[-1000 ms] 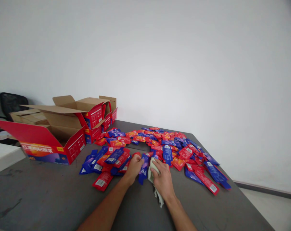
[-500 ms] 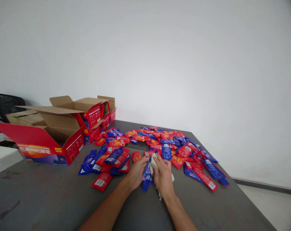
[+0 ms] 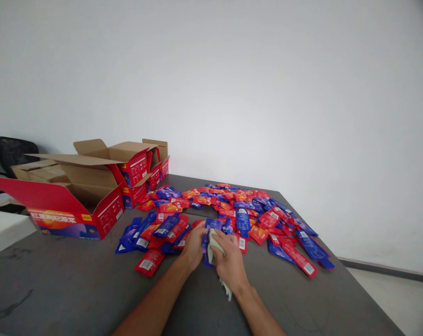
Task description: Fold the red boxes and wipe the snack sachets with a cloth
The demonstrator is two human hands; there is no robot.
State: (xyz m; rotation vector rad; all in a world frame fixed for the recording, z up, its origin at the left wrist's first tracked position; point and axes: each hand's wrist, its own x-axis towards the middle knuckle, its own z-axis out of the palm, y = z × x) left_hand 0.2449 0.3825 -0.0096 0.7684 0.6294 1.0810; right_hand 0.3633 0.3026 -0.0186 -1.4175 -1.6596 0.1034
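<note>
Several red and blue sachets (image 3: 267, 219) lie scattered over a dark grey table (image 3: 74, 289). My right hand (image 3: 228, 263) is closed around a pale cloth (image 3: 213, 242), which it presses onto a blue sachet (image 3: 211, 225). My left hand (image 3: 193, 245) pinches that same blue sachet from the left, holding it against the tabletop. Both hands meet at the near edge of the pile.
Open red cardboard boxes (image 3: 92, 205) with raised flaps stand at the left, with more boxes (image 3: 151, 163) behind them by the white wall. A black chair (image 3: 11, 149) sits at the far left. A white surface (image 3: 1, 228) adjoins the table's left edge.
Both hands have shifted slightly left and back toward me. The cloth has moved from the sachet's right side onto it, and a red sachet now lies exposed right of my right hand.
</note>
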